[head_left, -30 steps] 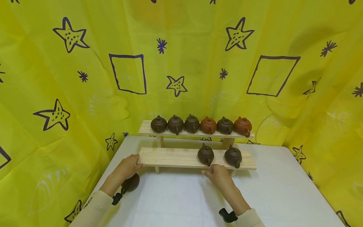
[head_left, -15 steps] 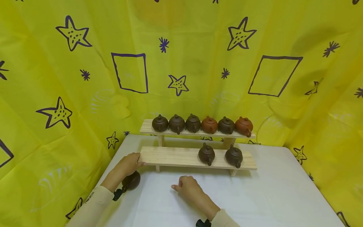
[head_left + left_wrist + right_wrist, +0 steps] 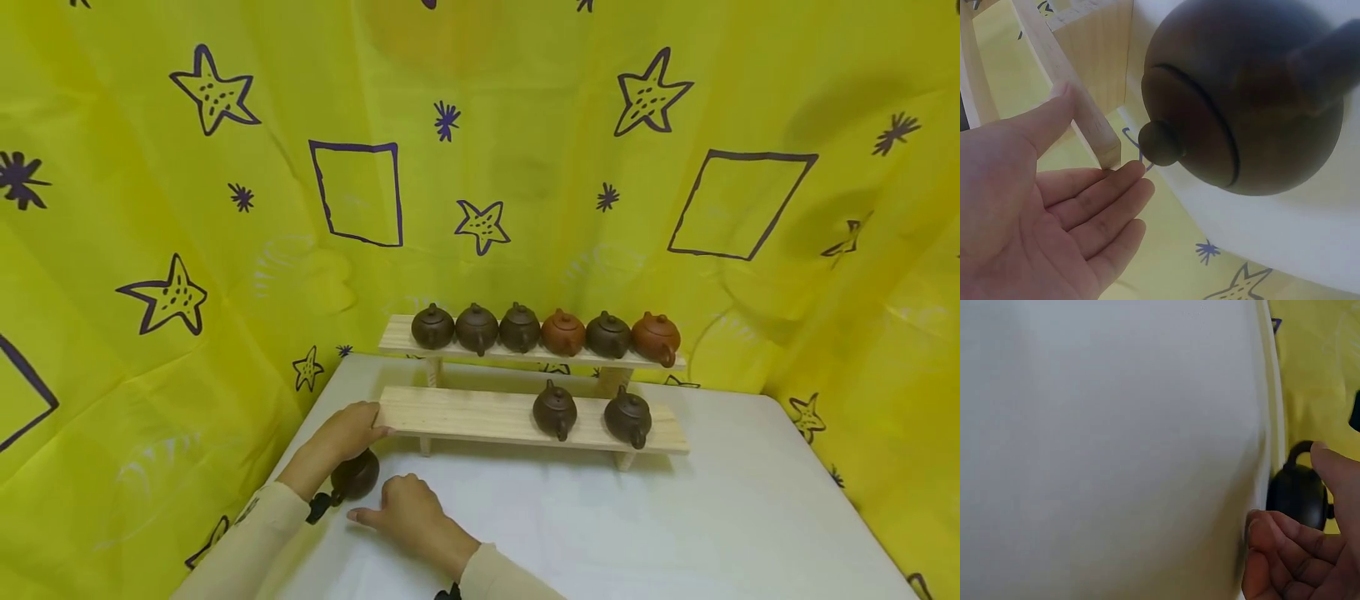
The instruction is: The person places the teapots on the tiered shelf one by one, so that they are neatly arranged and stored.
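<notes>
My left hand (image 3: 348,431) touches the left end of the lower wooden shelf (image 3: 457,410), thumb along its front edge. In the left wrist view its fingers (image 3: 1107,200) are extended, slightly bent, beside the board's corner. A dark brown teapot (image 3: 357,475) stands on the table below that forearm; its round lid knob and lid show in the left wrist view. My right hand (image 3: 411,510) is just right of this teapot, holding nothing, with thumb stretched out and fingers partly bent. In the right wrist view the teapot (image 3: 1297,499) appears beyond the gap between thumb and fingers.
Two dark teapots (image 3: 555,412) sit on the right half of the lower shelf. A row of several brown and reddish teapots (image 3: 562,333) lines the upper shelf (image 3: 397,333) behind. Yellow patterned curtain (image 3: 480,125) encloses the white table (image 3: 735,500) at the back and sides.
My right hand has left the lower shelf's front edge and travelled left and nearer to me, ending beside the teapot on the table. The left hand has stayed at the shelf's end.
</notes>
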{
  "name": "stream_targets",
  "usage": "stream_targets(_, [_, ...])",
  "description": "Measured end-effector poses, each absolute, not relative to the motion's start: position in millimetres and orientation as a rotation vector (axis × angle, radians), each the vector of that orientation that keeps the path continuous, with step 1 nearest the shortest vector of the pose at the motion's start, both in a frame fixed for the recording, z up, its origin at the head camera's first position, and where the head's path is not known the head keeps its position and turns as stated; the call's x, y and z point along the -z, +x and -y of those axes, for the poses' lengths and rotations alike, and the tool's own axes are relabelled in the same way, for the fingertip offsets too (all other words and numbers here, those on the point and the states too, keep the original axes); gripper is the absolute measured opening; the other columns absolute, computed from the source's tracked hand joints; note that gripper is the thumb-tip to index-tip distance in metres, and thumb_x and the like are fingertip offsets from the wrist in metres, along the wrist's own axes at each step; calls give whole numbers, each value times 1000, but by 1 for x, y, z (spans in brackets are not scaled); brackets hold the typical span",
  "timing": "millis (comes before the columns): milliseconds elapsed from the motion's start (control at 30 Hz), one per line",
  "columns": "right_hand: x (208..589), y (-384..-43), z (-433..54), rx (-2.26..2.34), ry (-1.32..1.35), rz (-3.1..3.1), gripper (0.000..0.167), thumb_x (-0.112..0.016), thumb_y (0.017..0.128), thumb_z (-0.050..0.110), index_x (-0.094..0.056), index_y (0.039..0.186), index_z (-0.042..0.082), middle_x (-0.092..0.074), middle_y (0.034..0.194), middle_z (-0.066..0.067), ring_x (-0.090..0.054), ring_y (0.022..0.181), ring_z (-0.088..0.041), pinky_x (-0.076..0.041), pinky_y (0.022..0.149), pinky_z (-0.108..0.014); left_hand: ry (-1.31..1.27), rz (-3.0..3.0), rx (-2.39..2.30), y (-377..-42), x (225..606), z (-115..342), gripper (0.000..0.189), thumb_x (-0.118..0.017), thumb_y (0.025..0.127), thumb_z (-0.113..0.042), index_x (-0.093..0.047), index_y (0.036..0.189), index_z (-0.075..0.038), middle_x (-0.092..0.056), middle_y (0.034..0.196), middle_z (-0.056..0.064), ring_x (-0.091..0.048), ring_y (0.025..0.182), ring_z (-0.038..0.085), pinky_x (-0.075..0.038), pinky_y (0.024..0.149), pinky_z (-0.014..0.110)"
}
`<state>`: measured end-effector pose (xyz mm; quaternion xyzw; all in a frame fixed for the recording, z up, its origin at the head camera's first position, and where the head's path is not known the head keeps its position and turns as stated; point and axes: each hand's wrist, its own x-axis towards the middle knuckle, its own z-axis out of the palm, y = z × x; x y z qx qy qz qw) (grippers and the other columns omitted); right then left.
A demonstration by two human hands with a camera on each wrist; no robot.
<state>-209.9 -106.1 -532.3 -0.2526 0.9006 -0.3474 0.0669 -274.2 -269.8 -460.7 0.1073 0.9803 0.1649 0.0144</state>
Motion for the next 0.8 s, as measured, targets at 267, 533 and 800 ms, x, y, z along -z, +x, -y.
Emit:
stream_targets(267, [527,-205,142,928,-692,-2872,62,-80,82,68,-65,63,11,-57,58,2,-48,51,-8,-40,49,-25,386,-3068,-452,-276,461,270,29,-75,99,-26,-62,98,0,-66,91,11,-63,84,27,-52,80,48])
stream_targets(533, [527,-202,153,877,-604,-2930,52,-79,89,55,-64,65,12,-63,63,-4,-54,53,-12,-45,51,-29,383,-3067,-427,-279,461,270,30,-75,99,-27,-63,99,0,-67,93,13,-64,85,28,-52,80,48])
stream_targets(800, [522,-202,141,879,-658,-2891,33,-77,82,36,-60,63,14,-59,62,-2,-50,53,-13,-43,52,-30,387,-3064,-408,-278,460,272,34,-75,99,-30,-63,100,1,-67,95,15,-66,88,31,-53,81,49])
